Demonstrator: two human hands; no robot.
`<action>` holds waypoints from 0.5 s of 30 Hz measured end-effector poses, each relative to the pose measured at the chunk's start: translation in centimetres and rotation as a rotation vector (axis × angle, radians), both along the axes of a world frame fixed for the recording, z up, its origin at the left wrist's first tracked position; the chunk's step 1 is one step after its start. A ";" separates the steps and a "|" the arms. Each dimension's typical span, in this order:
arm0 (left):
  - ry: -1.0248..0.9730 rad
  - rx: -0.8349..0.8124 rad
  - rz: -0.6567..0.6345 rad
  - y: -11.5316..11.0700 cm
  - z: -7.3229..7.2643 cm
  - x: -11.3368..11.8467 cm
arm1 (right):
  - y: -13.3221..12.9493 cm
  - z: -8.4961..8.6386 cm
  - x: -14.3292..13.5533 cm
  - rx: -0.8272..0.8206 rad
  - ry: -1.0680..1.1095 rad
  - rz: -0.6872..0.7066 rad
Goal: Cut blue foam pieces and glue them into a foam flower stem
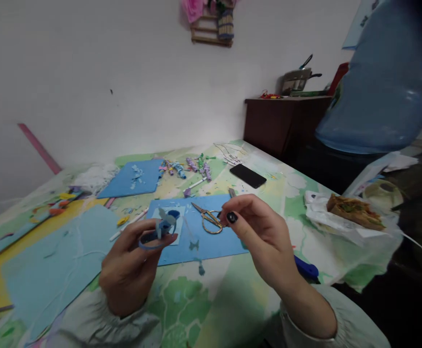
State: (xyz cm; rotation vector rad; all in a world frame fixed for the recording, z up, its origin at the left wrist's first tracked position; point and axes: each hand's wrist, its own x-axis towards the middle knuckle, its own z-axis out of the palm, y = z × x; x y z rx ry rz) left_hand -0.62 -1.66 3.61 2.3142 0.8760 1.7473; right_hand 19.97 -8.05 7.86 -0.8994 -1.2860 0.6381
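Observation:
My left hand (133, 263) is closed around a small blue craft piece (165, 223) with curled, leaf-like parts and a loop. Below it, a thin strand with a small bow-shaped bit (194, 245) and a blue tassel-like bit (201, 267) seem to dangle. My right hand (260, 239) is raised with thumb and index finger pinched together. A narrow grey tip (232, 193) shows above those fingers; whether they hold it I cannot tell. Gold-handled scissors (212, 225) lie on the blue mat (220, 246) between my hands, partly hidden by the right fingertips.
Light blue sheets (59, 266) cover the left side. Behind lie a blue board (124, 181) with scraps, rolled colourful bits (180, 169) and a black phone (247, 175). At right are a blue-handled object (306, 267), food in paper (354, 211) and a large water bottle (381, 87).

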 end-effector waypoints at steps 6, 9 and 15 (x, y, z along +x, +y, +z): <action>-0.141 -0.089 0.071 0.7 0.7 0.3 | 4.3 0.2 -1.6 -0.045 0.046 0.130; -0.229 -0.215 0.113 1.3 0.6 0.1 | 5.7 0.8 -2.3 -0.012 0.151 0.171; -0.317 -0.300 0.137 2.3 0.6 -0.4 | 6.2 2.2 -1.3 0.221 0.506 -0.053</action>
